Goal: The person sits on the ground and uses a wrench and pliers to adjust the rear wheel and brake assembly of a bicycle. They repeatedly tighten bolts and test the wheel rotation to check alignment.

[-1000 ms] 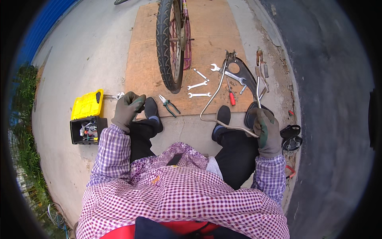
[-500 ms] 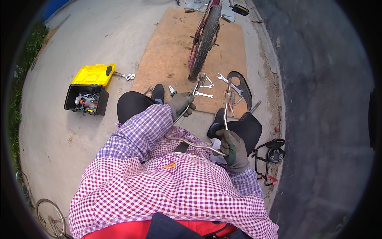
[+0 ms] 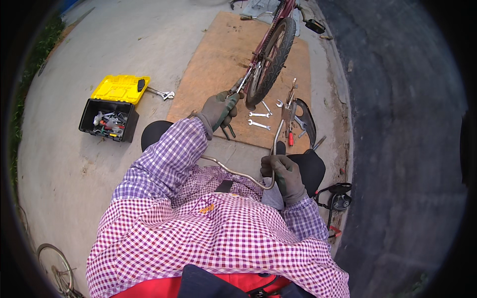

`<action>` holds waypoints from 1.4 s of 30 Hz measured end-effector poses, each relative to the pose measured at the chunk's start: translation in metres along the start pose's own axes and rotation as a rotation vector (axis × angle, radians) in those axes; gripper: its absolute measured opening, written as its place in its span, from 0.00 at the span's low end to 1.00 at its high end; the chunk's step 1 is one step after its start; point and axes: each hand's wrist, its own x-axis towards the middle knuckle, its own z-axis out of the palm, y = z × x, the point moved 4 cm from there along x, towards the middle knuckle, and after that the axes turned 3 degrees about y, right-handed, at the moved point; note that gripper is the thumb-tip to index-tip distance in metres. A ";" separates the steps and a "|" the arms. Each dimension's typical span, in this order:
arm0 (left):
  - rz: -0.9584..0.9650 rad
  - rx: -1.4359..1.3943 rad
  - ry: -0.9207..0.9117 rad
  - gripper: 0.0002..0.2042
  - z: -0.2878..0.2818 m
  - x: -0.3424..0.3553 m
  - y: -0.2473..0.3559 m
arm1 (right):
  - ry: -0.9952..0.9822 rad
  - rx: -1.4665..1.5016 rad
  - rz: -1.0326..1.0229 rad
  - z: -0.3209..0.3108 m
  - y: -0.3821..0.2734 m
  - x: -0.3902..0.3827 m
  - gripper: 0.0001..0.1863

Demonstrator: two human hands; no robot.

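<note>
My left hand, gloved, grips one side of a bent metal tube frame, whose upper end is by the hub of a pink bicycle's rear wheel. My right hand is closed on the other side of the frame, near its bend, close to my lap; that side's bracket end rises over the tools. On the plywood board lie wrenches, a red-handled screwdriver, a curved black part and pliers, partly hidden under my left hand.
A black toolbox with an open yellow lid stands left, beside an adjustable wrench. A black object with red parts lies right. A loose wheel is at lower left, plants along the left edge, dark pavement at right.
My left hand has moved right and up with the frame, toward the wheel's hub. My right hand has moved left, still gripping it. The view has shifted, showing more of the bicycle.
</note>
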 end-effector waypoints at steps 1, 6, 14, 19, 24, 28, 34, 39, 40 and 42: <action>0.003 -0.011 -0.017 0.19 0.001 0.001 0.004 | 0.044 0.081 0.012 -0.006 0.000 0.012 0.29; 0.046 -0.066 -0.016 0.20 0.011 0.020 0.006 | 0.147 0.323 0.106 -0.031 0.000 0.100 0.35; -0.018 -0.045 0.122 0.17 0.010 0.050 -0.004 | 0.412 0.289 0.097 -0.028 -0.003 0.139 0.26; -0.066 0.029 0.180 0.21 0.021 0.062 -0.005 | 0.420 0.300 0.120 -0.039 -0.011 0.150 0.31; -0.075 0.010 0.147 0.20 0.028 0.093 0.008 | 0.416 0.289 0.135 -0.052 -0.031 0.170 0.36; -0.142 0.006 0.123 0.21 0.027 0.118 0.003 | 0.328 0.119 0.171 -0.062 -0.041 0.197 0.48; -0.131 0.008 0.082 0.22 0.024 0.152 -0.010 | 0.254 -0.044 0.275 -0.068 -0.028 0.252 0.41; -0.084 -0.140 0.202 0.18 0.015 0.175 -0.007 | 0.211 -0.415 0.218 -0.074 -0.024 0.280 0.34; -0.133 -0.122 0.204 0.17 0.013 0.180 -0.009 | 0.264 -0.421 0.108 -0.072 -0.025 0.286 0.29; -0.181 -0.081 0.174 0.16 0.009 0.188 -0.009 | 0.296 -0.214 0.095 -0.066 -0.019 0.291 0.26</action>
